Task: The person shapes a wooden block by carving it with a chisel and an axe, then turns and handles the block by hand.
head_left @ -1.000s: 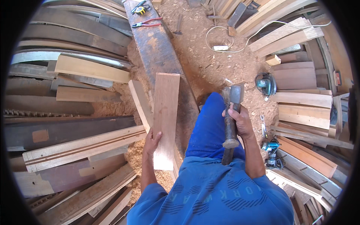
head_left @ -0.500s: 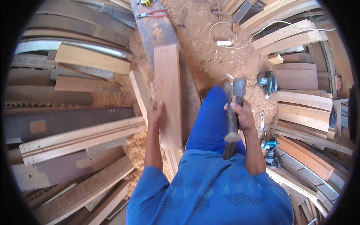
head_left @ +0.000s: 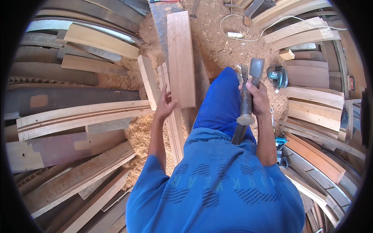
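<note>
Left hand point(head_left: 165, 105): fingers spread, flat against the near end of the board point(head_left: 181, 58), steadying it on the dark beam point(head_left: 202, 83). Right hand point(head_left: 257, 97): fingers wrapped round 2 tools, hammer point(head_left: 247, 105) and chisel point(head_left: 254, 72), parked upright, clear of work.

Bright, even daylight fills the scene, strongest on the sawdust floor point(head_left: 217, 42) toward twelve o'clock, with only soft shadows between the stacked planks point(head_left: 77, 116) at nine o'clock. A black fisheye border rings the view, and straight boards bend near the rim. The centre is sharp; edges soften slightly.
</note>
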Available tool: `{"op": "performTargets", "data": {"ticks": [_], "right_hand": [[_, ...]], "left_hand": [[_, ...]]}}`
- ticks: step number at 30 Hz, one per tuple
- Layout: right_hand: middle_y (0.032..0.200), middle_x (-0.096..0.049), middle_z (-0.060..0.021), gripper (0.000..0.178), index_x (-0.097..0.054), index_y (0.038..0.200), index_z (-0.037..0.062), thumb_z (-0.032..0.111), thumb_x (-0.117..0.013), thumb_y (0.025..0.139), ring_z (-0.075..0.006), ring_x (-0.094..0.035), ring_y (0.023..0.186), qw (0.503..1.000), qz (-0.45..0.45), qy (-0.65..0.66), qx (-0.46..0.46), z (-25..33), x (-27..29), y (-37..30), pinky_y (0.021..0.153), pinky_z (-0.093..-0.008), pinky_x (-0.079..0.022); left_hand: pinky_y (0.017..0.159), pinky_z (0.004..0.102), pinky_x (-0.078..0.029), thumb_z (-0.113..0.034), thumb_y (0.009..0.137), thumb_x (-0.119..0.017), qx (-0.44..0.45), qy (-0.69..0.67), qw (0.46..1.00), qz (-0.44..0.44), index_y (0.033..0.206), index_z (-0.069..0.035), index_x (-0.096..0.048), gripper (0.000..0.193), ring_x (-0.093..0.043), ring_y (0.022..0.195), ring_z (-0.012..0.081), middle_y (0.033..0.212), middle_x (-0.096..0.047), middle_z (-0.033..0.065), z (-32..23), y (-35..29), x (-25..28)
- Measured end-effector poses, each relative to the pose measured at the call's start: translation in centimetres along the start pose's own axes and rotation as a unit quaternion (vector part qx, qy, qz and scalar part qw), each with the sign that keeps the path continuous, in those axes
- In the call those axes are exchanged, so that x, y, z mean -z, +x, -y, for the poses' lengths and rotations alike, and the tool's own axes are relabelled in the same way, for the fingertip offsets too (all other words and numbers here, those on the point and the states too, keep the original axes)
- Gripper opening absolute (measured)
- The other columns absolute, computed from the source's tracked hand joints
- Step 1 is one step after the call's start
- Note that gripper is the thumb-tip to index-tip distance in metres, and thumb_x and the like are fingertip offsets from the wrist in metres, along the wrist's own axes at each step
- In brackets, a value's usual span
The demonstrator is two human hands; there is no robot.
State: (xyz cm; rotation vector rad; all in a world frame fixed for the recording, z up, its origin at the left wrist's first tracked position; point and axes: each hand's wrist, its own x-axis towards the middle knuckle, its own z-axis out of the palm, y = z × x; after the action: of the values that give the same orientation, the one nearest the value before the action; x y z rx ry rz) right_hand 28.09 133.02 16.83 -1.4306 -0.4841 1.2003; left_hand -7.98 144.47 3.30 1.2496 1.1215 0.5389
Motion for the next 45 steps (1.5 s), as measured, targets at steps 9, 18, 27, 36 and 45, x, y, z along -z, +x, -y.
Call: {"op": "performTargets", "data": {"ticks": [9,18,27,36,45], "right_hand": [[0.092,-0.069,-0.0072,0.031,-0.064,0.101,0.0029,0.029,-0.073,0.089,-0.0128,-0.062,0.079,0.999,0.027,-0.004,0.028,0.8,-1.1,-2.4,0.074,-0.0304,-0.051],[0.089,-0.069,-0.0071,0.032,-0.065,0.104,0.0003,0.028,-0.072,0.090,-0.0126,-0.063,0.080,0.998,0.015,-0.033,0.059,1.6,-2.3,-4.7,0.073,-0.0301,-0.052],[0.081,-0.067,-0.0062,0.025,-0.065,0.104,-0.0004,0.024,-0.066,0.097,-0.0113,-0.062,0.071,0.978,0.040,-0.122,0.162,4.3,-4.2,-5.4,0.065,-0.0254,-0.051],[0.074,-0.060,0.0021,0.014,-0.064,0.083,0.0053,0.012,-0.074,0.089,-0.0069,-0.055,0.067,0.953,0.068,-0.118,0.270,4.1,-8.2,-6.9,0.061,-0.0267,-0.047],[0.072,-0.056,0.0051,0.016,-0.061,0.081,0.0064,0.012,-0.073,0.090,-0.0045,-0.048,0.066,0.954,0.074,-0.147,0.251,3.2,-8.1,-7.1,0.060,-0.0261,-0.043]], "left_hand": [[0.079,0.0464,-0.052,-0.024,0.076,-0.086,-0.121,0.350,0.923,-0.107,0.134,0.003,-0.050,0.073,-0.064,0.096,0.0358,0.098,-0.067,0.0210,2.5,-2.5,-2.5],[0.108,0.0533,-0.034,-0.023,0.066,-0.089,-0.367,0.328,0.867,-0.075,0.140,-0.006,-0.050,0.085,-0.043,0.132,0.0438,0.144,-0.044,0.0274,-11.0,-3.7,-11.3],[0.101,0.0505,-0.044,-0.006,0.076,-0.077,-0.565,0.003,0.817,0.112,0.105,-0.008,-0.063,0.032,-0.056,0.121,0.0370,0.126,-0.061,0.0197,-22.1,-7.9,-14.4],[0.066,0.0275,-0.055,-0.004,0.091,-0.068,-0.384,-0.094,0.917,-0.052,0.104,-0.004,-0.053,0.019,-0.068,0.076,0.0132,0.089,-0.066,0.0066,-22.1,-1.6,-6.5],[0.063,0.0244,-0.044,-0.006,0.088,-0.074,-0.395,0.019,0.911,-0.119,0.096,-0.007,-0.056,0.020,-0.053,0.071,0.0060,0.078,-0.056,-0.0026,-17.5,2.3,-6.0]]}}
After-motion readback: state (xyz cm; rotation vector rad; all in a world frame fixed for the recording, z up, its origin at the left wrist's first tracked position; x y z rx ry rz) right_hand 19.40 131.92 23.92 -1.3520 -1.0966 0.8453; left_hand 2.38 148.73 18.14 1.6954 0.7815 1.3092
